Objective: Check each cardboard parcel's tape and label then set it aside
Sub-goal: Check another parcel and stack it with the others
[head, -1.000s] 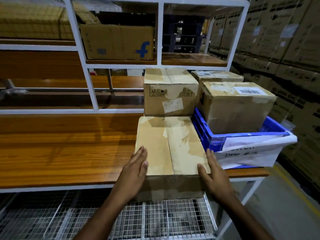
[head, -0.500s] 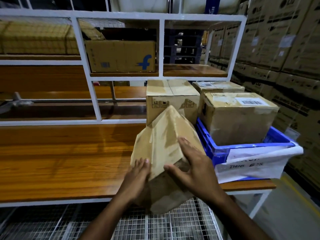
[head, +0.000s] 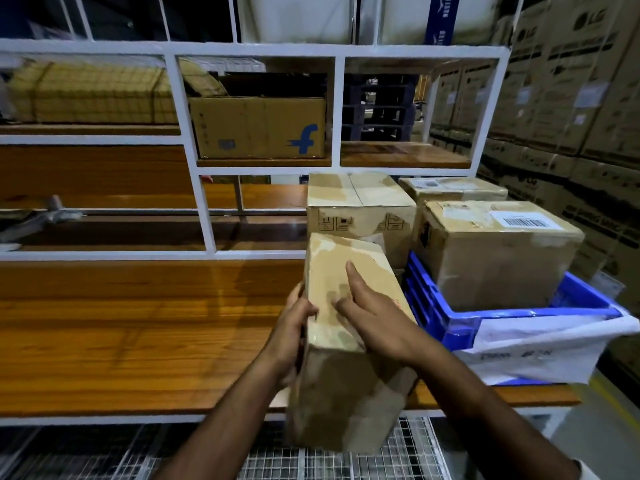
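The person holds one cardboard parcel (head: 346,327) tipped up at the front edge of the wooden surface (head: 138,323), its near end hanging out over the wire mesh rack (head: 311,462) below. The left hand (head: 294,327) grips the parcel's left side with curled fingers, while the right hand (head: 374,313) lies across the taped upper face, fingers mostly straight and pressing on it. No label shows on the faces turned this way, so the check of this parcel looks to be midway. Left to do, by my reading: a taped parcel with handling symbols (head: 360,209) stands just behind it on the surface, and two more sit in the blue crate (head: 460,327) to the right, the nearer labelled parcel (head: 498,251) carrying a white barcode label (head: 528,221) on top, and the one behind it (head: 450,188) a pale sticker. No set-aside pile can be told apart. Readable marks: a blue "f" logo on the shelf carton (head: 258,128), "LG" on the stacked cartons (head: 571,81) at right; handwriting on the crate's white sheet (head: 533,344) is illegible
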